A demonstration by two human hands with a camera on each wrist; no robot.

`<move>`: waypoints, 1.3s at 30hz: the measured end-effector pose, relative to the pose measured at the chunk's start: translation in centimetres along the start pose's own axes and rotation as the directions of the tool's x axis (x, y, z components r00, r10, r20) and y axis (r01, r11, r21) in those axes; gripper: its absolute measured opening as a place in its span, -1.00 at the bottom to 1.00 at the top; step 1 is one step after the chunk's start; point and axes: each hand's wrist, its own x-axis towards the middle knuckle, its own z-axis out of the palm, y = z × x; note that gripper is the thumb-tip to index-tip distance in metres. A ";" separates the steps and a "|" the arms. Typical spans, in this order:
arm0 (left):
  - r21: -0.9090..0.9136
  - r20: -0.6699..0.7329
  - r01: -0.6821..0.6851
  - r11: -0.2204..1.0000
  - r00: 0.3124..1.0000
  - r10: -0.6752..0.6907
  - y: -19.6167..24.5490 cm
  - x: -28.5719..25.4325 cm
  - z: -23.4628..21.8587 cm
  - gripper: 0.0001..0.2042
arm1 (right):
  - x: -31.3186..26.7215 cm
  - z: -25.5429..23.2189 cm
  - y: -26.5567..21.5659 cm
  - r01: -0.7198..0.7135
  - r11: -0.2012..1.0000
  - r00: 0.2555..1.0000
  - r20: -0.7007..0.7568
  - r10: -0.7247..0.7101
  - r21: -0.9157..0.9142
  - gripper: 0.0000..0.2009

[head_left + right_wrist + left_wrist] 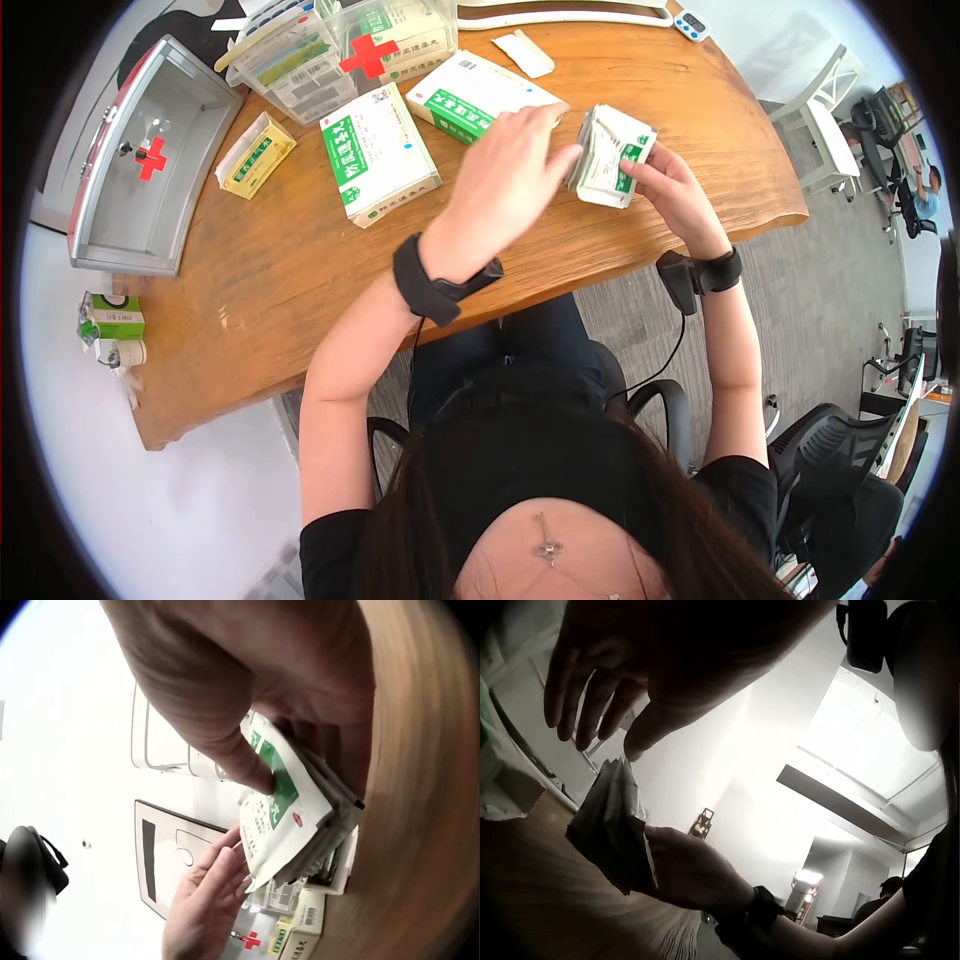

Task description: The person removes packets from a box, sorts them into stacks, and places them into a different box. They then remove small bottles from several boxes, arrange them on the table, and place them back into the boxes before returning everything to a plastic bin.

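My right hand point(684, 192) grips a stack of white and green medicine sachets point(604, 165), its thumb lying across the printed front. In the right wrist view the thumb presses the green band of the top sachet point(285, 802), with the fingers behind the stack. My left hand point(498, 180) is beside the stack's left edge, fingers stretched out and holding nothing. From the left wrist view, that hand's thumb point(641, 735) is right at the upper edge of the sachets point(615, 825), while its other fingers hang loose and apart.
Two white and green medicine boxes point(380, 155) point(480, 95) lie on the wooden table point(300, 270). A small yellow box point(257, 155) stands left of them. Behind are a clear red-cross bin point(300, 75) and an open silver case point(150, 215). A torn white paper piece point(523, 54) lies farther back.
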 end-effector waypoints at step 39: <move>0.463 0.273 -0.018 0.886 0.954 -0.123 -4.0 0.5 1.8 -0.41 | 6.1 4.1 1.7 -0.231 0.971 0.921 -0.335 0.200 -0.055 -0.47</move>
